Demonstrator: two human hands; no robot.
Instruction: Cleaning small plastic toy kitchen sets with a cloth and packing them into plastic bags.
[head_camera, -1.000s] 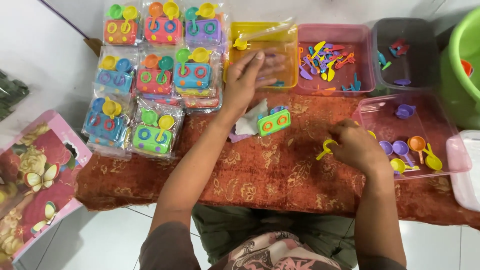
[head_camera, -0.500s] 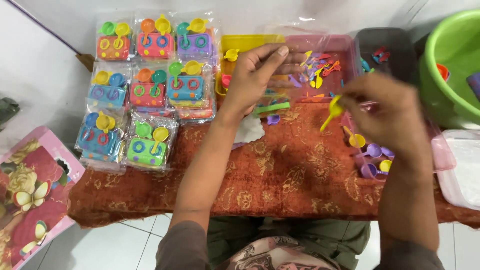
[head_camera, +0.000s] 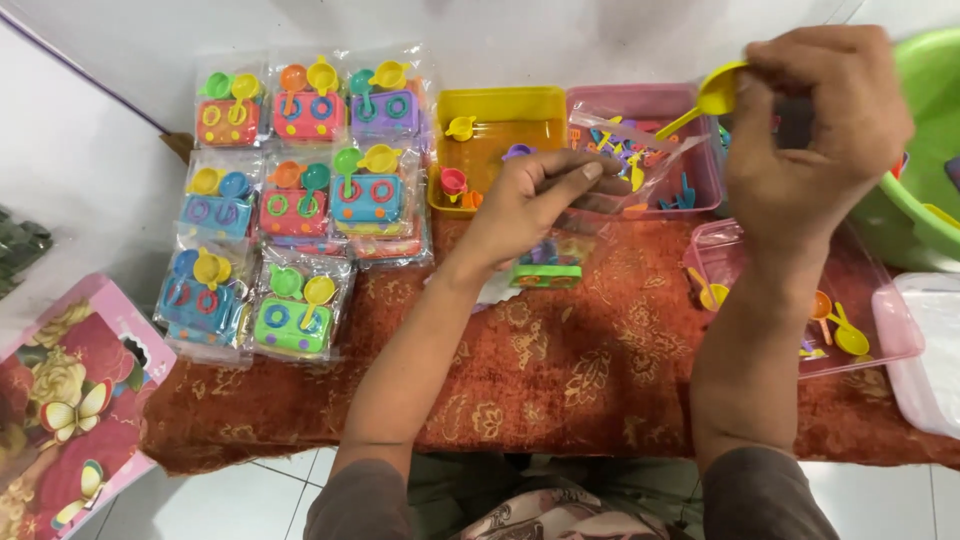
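Yellow toy pan (head_camera: 712, 97) pinched in raised right hand (head_camera: 815, 130); left hand (head_camera: 530, 200) holds clear bag (head_camera: 625, 160).

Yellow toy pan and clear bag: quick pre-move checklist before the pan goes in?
1. Right hand grips yellow toy pan by its handle: ok.
2. Left hand holds clear bag: ok.
3. Bag mouth open towards pan: cannot tell, film is see-through.
4. Pan above bag, apart from it: ok.
5. Green toy stove in or under bag: cannot tell.
6. Pink tray behind bag, out of the way: ok.
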